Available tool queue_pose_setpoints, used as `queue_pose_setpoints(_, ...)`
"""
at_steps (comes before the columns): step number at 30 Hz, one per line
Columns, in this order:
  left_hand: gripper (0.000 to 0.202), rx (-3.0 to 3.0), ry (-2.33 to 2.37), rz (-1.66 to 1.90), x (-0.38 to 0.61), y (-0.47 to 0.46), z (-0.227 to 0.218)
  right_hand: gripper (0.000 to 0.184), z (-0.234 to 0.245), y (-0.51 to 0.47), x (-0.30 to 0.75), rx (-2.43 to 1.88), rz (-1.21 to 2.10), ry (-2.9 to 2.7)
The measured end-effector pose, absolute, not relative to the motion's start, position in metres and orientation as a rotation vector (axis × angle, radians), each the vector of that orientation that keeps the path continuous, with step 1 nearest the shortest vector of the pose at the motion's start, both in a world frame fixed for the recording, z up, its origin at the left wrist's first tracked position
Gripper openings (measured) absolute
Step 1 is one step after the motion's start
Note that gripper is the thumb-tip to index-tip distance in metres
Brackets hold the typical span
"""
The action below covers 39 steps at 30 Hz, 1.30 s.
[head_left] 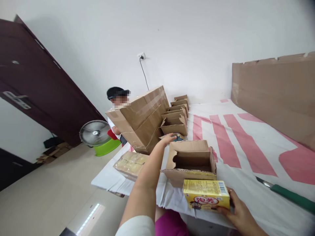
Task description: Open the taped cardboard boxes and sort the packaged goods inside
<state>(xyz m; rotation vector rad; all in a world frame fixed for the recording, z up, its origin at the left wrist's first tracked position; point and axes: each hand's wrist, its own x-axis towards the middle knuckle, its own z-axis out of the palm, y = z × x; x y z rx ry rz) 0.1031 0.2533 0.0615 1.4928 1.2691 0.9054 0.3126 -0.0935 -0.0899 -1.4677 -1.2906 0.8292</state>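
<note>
My right hand (237, 211) grips the right end of a yellow printed box (206, 195), fingers at its far side and thumb along the front. Just behind that box stands an open-topped cardboard carton (190, 178), its flaps up and its inside dark. My left arm stretches past the carton's left side. Out at its end, my left hand (168, 139) has its fingers extended at a flat item with blue on it (179, 137), partly hidden by the hand; its kind I cannot make out. Left of my forearm lies a taped cardboard box (131, 162).
Taped cartons (142, 118) are stacked at the table's left edge. Several open cartons (174, 124) line up behind. A green-handled knife (290, 196) lies at right, blade bare. A large cardboard panel (273, 88) stands beyond. A person (115, 111) is behind the stack, near a fan (95, 132).
</note>
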Motion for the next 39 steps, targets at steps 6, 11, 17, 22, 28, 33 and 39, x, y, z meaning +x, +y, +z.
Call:
queue_pose_setpoints(6,0.030,1.651,1.261,0.749,0.099,0.242,0.095,0.057,-0.081,-0.094,0.310,-1.470,0.864,-1.227)
queue_pose_setpoints(11,0.041,1.762,1.099,0.743,0.107,0.198,0.115,0.053,-0.079,-0.094,0.310,-1.422,0.841,-1.262)
queue_pose_setpoints(17,0.062,2.319,0.683,0.338,0.120,0.114,0.088,0.053,-0.083,-0.094,0.310,-1.457,0.829,-1.266)
queue_pose_setpoints(22,0.034,2.479,0.835,0.080,0.120,0.107,0.072,0.054,-0.082,-0.094,0.310,-1.460,0.846,-1.260)
queue_pose_setpoints(28,0.026,2.436,1.257,0.218,0.103,0.166,0.097,0.055,-0.080,-0.095,0.310,-1.456,0.854,-1.237)
queue_pose_setpoints(33,0.014,2.436,1.457,0.183,0.097,0.202,0.093,0.054,-0.083,-0.095,0.310,-1.433,0.898,-1.246)
queue_pose_setpoints(39,0.028,2.567,1.605,0.083,0.102,0.219,0.076,0.056,-0.081,-0.095,0.311,-1.459,0.879,-1.271)
